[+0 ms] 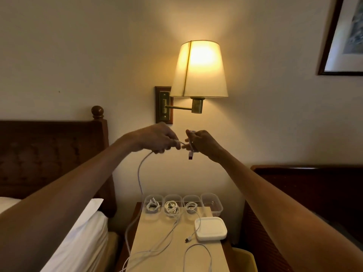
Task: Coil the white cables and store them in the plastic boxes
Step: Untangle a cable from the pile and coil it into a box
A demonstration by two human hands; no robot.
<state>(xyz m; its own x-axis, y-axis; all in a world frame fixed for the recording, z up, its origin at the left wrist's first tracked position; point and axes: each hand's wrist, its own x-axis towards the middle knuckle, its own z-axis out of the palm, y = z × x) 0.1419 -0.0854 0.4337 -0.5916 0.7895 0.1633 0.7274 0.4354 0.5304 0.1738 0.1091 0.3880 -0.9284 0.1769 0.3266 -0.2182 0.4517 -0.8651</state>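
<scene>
Both hands are raised well above the tabletop (157, 228), in front of the wall lamp (199, 69).

- The left hand (157, 139) and right hand (202, 143) are level with each other and near together. A short run of white cable (140, 173) bridges the gap between them.
- Left grip: the fingers are curled round the cable, and it feeds out below the hand.
- Right grip: closed on the cable's near end. It looks like a turn or two is round the fingers, but blur hides the count. The connector (190, 156) hangs straight down just under this hand.
- Long axis: from the left hand the slack drops nearly vertical. It passes left of the boxes, runs down along the left edge of the tabletop and trails across its near end. So the unwound length lies below and to the left, on the left hand's side.
- Judgement: the next wrap turns on the left hand feeding slack up and across to the right hand, which acts as the spool.
- Boxes: four stand in a row at the back. Three filled boxes (172, 196) hold coils, and the rightmost box (220, 209) appears empty. That one is the nearer to the right hand.
- A second loose cable (208, 252) lies on the tabletop beside the white lids (211, 228).
</scene>
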